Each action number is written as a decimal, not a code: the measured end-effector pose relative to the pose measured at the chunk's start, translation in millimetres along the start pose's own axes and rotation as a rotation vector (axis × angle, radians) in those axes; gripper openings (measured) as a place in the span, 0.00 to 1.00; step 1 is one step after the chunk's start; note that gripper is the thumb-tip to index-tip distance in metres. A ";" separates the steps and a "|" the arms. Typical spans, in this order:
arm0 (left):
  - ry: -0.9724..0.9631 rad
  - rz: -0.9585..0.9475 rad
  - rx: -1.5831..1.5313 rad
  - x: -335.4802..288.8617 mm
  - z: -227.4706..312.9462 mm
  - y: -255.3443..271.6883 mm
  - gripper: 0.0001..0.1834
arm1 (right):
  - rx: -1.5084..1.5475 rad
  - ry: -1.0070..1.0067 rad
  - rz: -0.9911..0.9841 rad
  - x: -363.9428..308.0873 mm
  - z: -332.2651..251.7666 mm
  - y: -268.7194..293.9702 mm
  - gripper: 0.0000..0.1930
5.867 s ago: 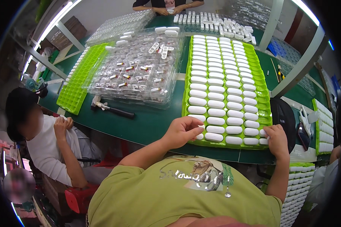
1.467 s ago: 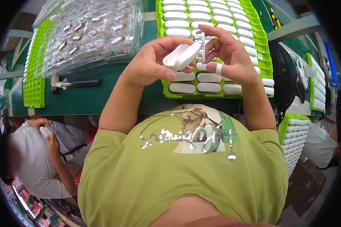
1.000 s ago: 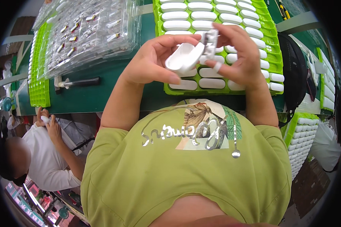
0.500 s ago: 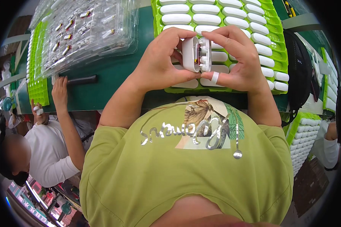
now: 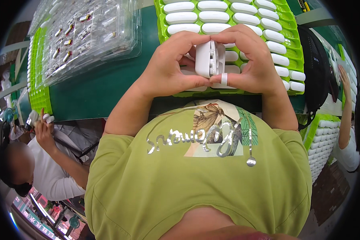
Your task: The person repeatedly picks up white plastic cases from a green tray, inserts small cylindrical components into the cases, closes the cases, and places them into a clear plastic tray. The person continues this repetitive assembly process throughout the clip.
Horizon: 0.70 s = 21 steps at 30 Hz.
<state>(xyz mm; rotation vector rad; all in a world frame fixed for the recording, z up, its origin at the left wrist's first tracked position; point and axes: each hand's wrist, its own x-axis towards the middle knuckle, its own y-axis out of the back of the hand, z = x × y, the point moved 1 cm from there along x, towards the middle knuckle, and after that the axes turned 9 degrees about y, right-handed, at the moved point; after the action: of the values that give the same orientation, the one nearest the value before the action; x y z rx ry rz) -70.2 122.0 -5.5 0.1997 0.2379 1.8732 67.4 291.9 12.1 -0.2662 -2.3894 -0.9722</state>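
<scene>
Between my two hands is a white plastic case shell (image 5: 203,60), shaped like an earbud charging case, with a white inner insert (image 5: 214,62) set against its open side. My left hand (image 5: 172,64) grips the shell, thumb at the near end and fingers at the far end. On the insert side, my right hand (image 5: 254,62) pinches both ends the same way; its thumb wears a white band (image 5: 224,79). A narrow gap shows between shell and insert. Beneath them lies a green tray (image 5: 294,62) with rows of white oval cases (image 5: 214,17).
Stacked clear plastic trays (image 5: 126,44) hold small parts with wires at the left. A green gridded tray (image 5: 40,96) sits beyond them. At the right are a black bag (image 5: 316,68) and another filled tray (image 5: 324,138). A co-worker's hand (image 5: 46,134) is at the left.
The insert has moved closer into the shell, and the wired part between them no longer shows. At left, the co-worker's hand has drawn back, and the black-handled tool is gone from the table.
</scene>
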 end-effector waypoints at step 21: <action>-0.124 0.047 -0.237 -0.3 -11.1 -4.9 0.40 | 0.161 -0.068 0.014 -9.0 6.6 -3.8 0.34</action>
<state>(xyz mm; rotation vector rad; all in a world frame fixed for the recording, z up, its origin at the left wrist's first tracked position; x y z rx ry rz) -68.5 122.5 -17.5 0.1586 -0.0747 1.9095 70.8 293.9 1.0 -0.2590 -2.5076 -0.7705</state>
